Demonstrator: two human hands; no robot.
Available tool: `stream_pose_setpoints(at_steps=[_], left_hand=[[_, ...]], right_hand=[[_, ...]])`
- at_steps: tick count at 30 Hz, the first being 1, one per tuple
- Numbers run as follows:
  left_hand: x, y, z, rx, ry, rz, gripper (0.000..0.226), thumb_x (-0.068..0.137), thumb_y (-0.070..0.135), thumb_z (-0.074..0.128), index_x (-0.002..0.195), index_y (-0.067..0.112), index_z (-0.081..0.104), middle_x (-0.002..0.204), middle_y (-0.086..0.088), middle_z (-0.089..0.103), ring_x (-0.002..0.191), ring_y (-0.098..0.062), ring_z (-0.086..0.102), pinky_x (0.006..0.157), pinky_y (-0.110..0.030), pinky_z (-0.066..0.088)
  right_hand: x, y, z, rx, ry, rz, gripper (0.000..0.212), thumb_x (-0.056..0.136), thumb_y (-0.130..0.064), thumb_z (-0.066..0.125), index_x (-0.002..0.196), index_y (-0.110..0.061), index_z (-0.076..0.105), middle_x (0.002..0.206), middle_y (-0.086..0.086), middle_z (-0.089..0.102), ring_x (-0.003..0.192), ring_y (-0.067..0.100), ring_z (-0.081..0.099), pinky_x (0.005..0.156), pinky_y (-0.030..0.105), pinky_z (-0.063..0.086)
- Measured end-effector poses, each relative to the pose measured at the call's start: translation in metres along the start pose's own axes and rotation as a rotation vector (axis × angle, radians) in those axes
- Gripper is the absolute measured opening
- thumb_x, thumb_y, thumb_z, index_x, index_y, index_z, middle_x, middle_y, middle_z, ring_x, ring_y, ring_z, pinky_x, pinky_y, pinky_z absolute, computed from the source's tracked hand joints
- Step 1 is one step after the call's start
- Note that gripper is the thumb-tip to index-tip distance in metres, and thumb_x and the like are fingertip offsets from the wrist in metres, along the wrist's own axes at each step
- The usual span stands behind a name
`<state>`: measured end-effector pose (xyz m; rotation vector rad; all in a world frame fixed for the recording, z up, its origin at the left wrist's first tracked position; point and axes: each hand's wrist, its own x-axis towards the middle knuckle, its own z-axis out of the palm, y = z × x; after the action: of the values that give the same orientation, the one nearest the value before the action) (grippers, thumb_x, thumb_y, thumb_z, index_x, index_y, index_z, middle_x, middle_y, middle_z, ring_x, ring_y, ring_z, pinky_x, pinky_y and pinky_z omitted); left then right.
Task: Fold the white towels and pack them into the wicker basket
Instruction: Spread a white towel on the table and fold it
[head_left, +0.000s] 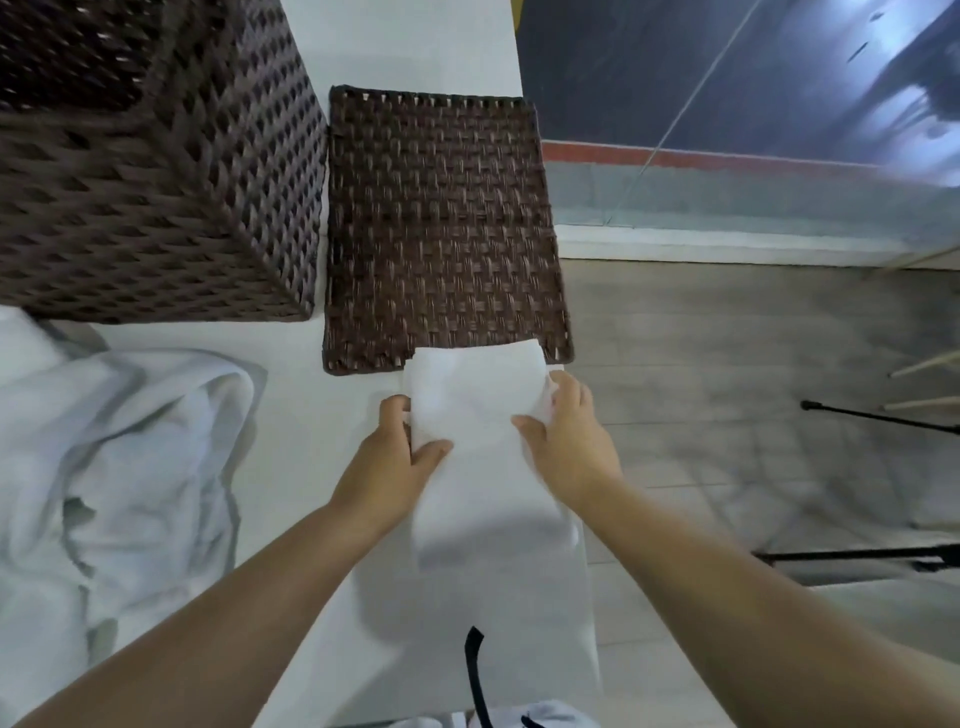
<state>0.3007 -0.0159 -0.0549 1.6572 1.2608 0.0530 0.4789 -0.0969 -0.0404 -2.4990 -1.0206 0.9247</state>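
A narrow folded white towel is held up over the white table, its far end overlapping the near edge of the flat wicker lid. My left hand grips its left edge with the thumb on top. My right hand grips the right edge the same way. The towel's lower part hangs back toward me. The tall dark wicker basket stands at the back left, beside the lid.
A heap of loose white towels lies on the table's left side. The table's right edge runs close by my right arm, with tiled floor and black stand legs beyond. A black strap hangs near the bottom.
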Motion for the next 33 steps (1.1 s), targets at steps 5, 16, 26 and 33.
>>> stream_pose_setpoints(at_steps=[5, 16, 26, 33], left_hand=[[-0.002, -0.006, -0.005, 0.376, 0.227, 0.545, 0.068, 0.083, 0.030, 0.067, 0.135, 0.012, 0.027, 0.137, -0.004, 0.024, 0.126, -0.025, 0.024, 0.102, -0.036, 0.030], [0.018, -0.025, -0.013, 0.899, -0.265, 0.513, 0.095, 0.057, 0.084, -0.025, 0.135, 0.031, -0.036, 0.143, 0.008, -0.046, 0.131, -0.009, -0.043, 0.112, -0.031, -0.021], [-0.028, -0.021, -0.017, 0.498, 0.015, 0.451, 0.044, 0.085, 0.042, 0.064, 0.120, 0.016, 0.063, 0.138, 0.003, 0.048, 0.128, -0.022, 0.035, 0.106, -0.035, 0.035], [-0.065, -0.037, -0.011, 0.510, 0.177, 0.462, 0.049, 0.079, 0.063, 0.034, 0.088, 0.030, 0.068, 0.097, 0.018, 0.056, 0.089, -0.012, 0.038, 0.078, -0.030, 0.028]], right_hand=[[-0.008, 0.013, 0.002, -0.350, 0.181, -0.557, 0.058, 0.087, -0.030, 0.055, 0.136, -0.006, 0.036, 0.139, 0.018, 0.037, 0.123, 0.037, 0.041, 0.101, 0.046, 0.041], [-0.004, 0.033, 0.009, -0.672, -0.329, -0.470, 0.086, 0.072, -0.073, -0.008, 0.129, -0.017, -0.042, 0.134, -0.005, -0.054, 0.127, 0.013, -0.047, 0.115, 0.042, -0.016], [-0.060, 0.005, 0.032, -0.484, -0.098, -0.148, 0.082, 0.090, -0.064, 0.038, 0.147, -0.013, 0.009, 0.152, 0.005, 0.002, 0.139, 0.026, 0.008, 0.106, 0.039, 0.033], [-0.042, 0.000, -0.006, -0.560, -0.076, -0.356, 0.053, 0.094, -0.048, 0.046, 0.139, -0.023, 0.037, 0.143, 0.007, 0.031, 0.132, 0.028, 0.028, 0.103, 0.039, 0.035]])
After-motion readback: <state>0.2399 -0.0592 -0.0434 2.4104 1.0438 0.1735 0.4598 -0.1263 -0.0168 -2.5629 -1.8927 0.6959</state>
